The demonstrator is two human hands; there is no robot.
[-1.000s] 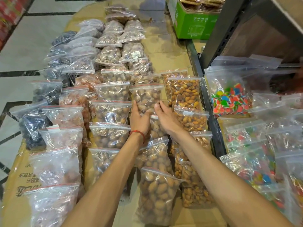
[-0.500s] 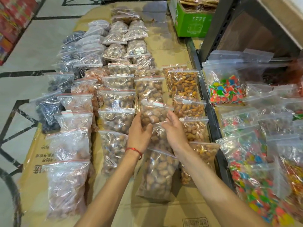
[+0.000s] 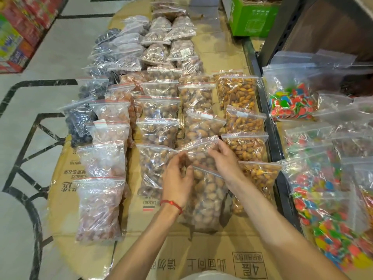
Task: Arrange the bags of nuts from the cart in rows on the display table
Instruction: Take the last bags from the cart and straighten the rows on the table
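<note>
Pretty clearly a shop, some kind of snack or dry-goods store. Dozens of clear zip bags of nuts are laid out in rows by type on a table covered in flattened cardboard, and at least one carries a white label sticker. Right beside it, dark metal shelving holds more bags, these full of bright multicoloured candy. There's a green carton at the far end, stacks of red boxed goods across the aisle, and polished floor tiles with black inlay lines.
</note>
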